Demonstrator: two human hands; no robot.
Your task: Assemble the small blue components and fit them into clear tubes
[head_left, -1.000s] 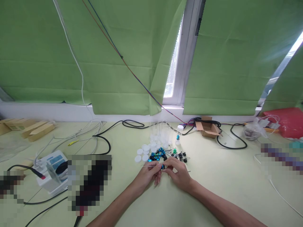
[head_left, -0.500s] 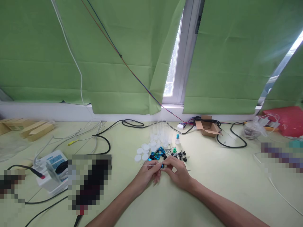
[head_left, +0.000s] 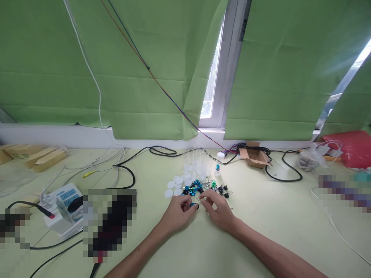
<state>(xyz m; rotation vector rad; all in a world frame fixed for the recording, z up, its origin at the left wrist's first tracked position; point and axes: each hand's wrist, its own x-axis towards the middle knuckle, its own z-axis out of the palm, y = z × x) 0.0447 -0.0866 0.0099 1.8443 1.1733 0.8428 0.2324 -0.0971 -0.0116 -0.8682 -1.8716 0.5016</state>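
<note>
My left hand is closed around a small blue part with a black end, which pokes out by the thumb. Close by on the right, my right hand has its thumb and forefinger drawn together; whatever is between them is too small to make out. Just beyond the hands lies a pile of blue metallic parts. Black knob-like pieces and a green part lie to its right. White round caps are grouped on the left. Several clear tubes stand behind.
A capped clear tube with a blue piece inside stands apart. Further back is an open cardboard box beside black cables. On the left sit a white power strip and tangled cords. A red bag lies far right.
My hands have drawn slightly apart. The blue-and-black part, earlier between both hands' fingertips, now stays in my left hand, whose fingers have curled in more.
</note>
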